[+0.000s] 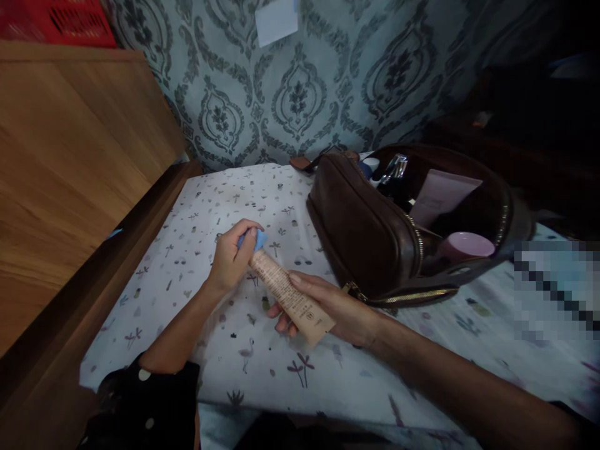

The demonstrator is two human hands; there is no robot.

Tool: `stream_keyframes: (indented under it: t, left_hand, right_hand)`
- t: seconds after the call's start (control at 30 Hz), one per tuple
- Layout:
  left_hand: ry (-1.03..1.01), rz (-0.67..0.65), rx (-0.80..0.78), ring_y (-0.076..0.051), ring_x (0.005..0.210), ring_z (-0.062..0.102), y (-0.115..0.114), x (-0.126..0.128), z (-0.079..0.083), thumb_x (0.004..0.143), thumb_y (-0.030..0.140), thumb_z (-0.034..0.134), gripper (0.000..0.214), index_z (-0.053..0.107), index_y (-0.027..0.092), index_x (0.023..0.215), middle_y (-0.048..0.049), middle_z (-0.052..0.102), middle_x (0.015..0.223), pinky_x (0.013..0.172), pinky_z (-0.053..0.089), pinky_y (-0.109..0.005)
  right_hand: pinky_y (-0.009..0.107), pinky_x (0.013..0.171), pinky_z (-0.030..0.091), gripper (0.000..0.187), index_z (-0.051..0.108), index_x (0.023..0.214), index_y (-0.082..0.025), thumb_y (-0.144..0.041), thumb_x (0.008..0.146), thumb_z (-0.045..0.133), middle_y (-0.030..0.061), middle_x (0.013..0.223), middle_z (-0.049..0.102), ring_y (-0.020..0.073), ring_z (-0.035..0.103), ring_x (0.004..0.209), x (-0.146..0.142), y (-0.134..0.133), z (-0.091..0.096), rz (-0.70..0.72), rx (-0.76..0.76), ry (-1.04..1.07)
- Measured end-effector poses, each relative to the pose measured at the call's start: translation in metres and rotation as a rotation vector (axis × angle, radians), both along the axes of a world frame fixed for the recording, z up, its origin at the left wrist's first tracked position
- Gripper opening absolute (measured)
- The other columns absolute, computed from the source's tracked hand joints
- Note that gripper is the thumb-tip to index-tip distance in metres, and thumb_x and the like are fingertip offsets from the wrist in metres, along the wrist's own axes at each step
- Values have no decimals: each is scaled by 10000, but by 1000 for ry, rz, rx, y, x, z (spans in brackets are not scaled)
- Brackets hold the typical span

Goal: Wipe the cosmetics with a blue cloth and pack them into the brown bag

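Note:
A beige squeeze tube [290, 290] with small dark print lies slanted between my two hands, above the patterned cloth. My right hand [328, 303] grips its lower, flat end, thumb on top and fingers beneath. At the tube's upper end, my left hand [237, 253] is closed around a light-blue piece [259, 239]. Whether that blue piece is a cap or a bit of cloth I cannot make out, since the fingers cover much of it. Just right of my hands stands an open brown toiletry bag [365, 231], near my right wrist.
Inside the bag are a pink tube [443, 197], a pink round lid [467, 245] and small silvery items. A white printed cloth [154, 300] covers the surface. A wooden panel [79, 169] rises at left, with a red basket [79, 22] on top. Patterned wallpaper [300, 94] stands behind.

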State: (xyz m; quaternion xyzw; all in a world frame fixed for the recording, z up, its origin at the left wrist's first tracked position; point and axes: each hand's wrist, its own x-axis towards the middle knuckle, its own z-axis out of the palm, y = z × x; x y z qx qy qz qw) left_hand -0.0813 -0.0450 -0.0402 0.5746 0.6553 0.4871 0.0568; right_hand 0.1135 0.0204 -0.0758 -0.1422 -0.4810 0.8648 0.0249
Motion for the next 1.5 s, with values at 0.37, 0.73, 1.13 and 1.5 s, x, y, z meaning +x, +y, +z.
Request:
stream_keyframes:
  t: [0.37,0.73,1.13,1.5]
  left_hand:
    - [81,65,-12,-131,693,512,0,1,-2,1001,306,426,243,600,194,873,21,558,735,653,391,-238]
    - [-172,151,141,-138,706,515,3,3,-7,991,355,452,273,647,195,885,-1,573,764,638,429,-232]
    - [-715,115,193,-186,992,642,8,19,-32,916,672,521,526,698,190,1031,-75,689,1054,874,514,-274]
    - [-942,73,267,-99,646,561,11,28,-17,621,536,888,459,702,178,840,8,645,745,607,505,-187]
  right_hand:
    - [311,644,401,513,529,1277,-189,-241,774,609,8,804,619,190,580,683,1,-10,0,-230,1212,-289]
    - [241,538,309,407,577,1028,-160,-357,706,728,-47,712,484,97,429,618,-1,-6,0,-120,252,19]
    - [222,437,196,388,533,987,-183,-391,735,742,-73,632,466,56,356,494,-3,-9,-10,-127,13,83]
    - [196,385,111,478,561,1188,-157,-351,767,677,-80,646,444,49,302,446,2,-1,-7,118,-309,273]
